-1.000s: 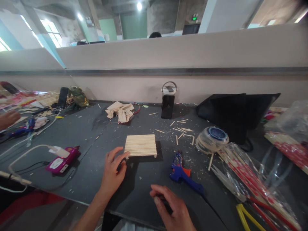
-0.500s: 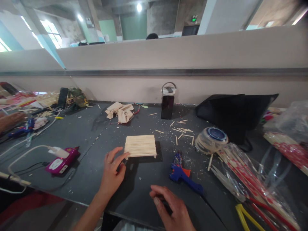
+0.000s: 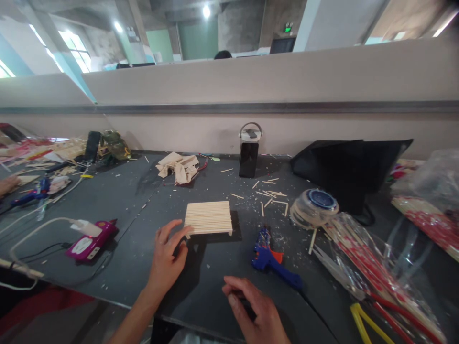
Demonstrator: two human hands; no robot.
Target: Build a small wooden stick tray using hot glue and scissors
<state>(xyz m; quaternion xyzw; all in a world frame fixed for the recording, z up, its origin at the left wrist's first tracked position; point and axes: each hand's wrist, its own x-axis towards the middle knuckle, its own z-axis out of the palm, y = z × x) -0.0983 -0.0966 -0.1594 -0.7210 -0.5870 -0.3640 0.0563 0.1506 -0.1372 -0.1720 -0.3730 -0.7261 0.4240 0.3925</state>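
Note:
A small slatted platform of pale wooden sticks (image 3: 208, 217) stands on short feet on the dark table (image 3: 125, 239). My left hand (image 3: 169, 251) is at its left front corner, fingers apart, a fingertip at or very close to the edge; whether it touches I cannot tell. Nearer the table's front edge, my right hand (image 3: 253, 306) hovers with fingers loosely curved and nothing visible in them. Just beyond it to the right lies a blue hot glue gun (image 3: 274, 265) with an orange trigger, its cord running to the front.
Cut stick pieces (image 3: 272, 195) are scattered beside a clear tub (image 3: 313, 209). Scissors (image 3: 344, 277) and bagged sticks (image 3: 373, 258) lie right. A phone (image 3: 248, 160), crumpled paper (image 3: 178, 167) and black bag (image 3: 333, 172) stand behind; a purple power strip (image 3: 92, 241) and another person's hand (image 3: 9, 184) are left.
My hands and the stick platform have stayed almost still; the view has shifted very slightly. At the far left, the other person's hand has drawn back toward the edge.

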